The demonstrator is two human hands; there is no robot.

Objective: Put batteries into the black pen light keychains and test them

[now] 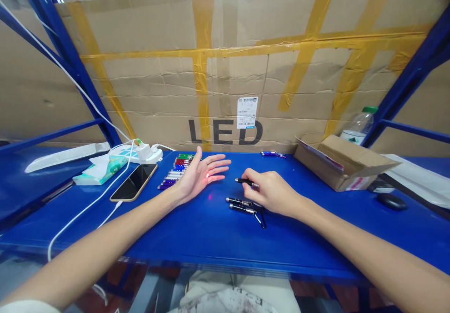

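Note:
My right hand (272, 191) grips a small black laser pointer (242, 180) whose silver tip faces left. A red light spot falls on the palm of my left hand (202, 174), which is held open with its fingers stretched out to the right. A fainter red spot (210, 196) shows on the blue table below it. Two more black laser pointers (241, 208) with clips lie just under my right hand. Behind my left wrist, a row of coloured pointers (175, 174) in green, red, blue, silver and purple is partly hidden.
A phone (134, 182), tissue pack (101, 170) and power strip (154, 154) with a white cable stand left. At the back lies a blue pointer (270, 154). An open cardboard box (337, 163), black mouse (391, 201) and bottle (360, 123) are right. Taped cardboard (158, 87) walls the back.

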